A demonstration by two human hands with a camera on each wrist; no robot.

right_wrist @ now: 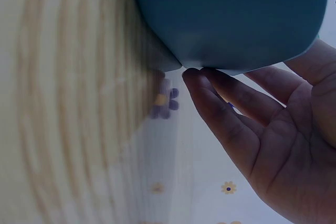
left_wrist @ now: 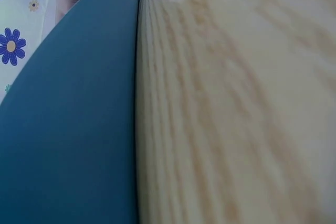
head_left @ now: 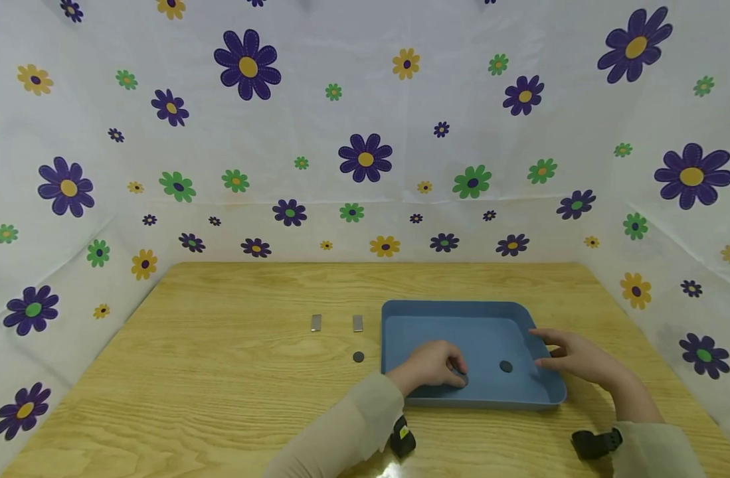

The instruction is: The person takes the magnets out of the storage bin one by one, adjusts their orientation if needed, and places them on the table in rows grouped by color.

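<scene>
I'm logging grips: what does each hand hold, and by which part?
The left hand pinches a dark disc, seemingly by its edge. The right hand holds the blue tray by its right-end wall, at the rim.

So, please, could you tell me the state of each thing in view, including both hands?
Blue tray: flat on the table, open side up
Left hand: inside the tray, fingers curled
Held disc: pinched, partly hidden
Right hand: gripping the tray's right side
Tray disc: flat, untouched
Table disc: flat, untouched
Left silvery piece: flat, untouched
Right silvery piece: flat, untouched
Flowered cloth: hung, creased
</scene>
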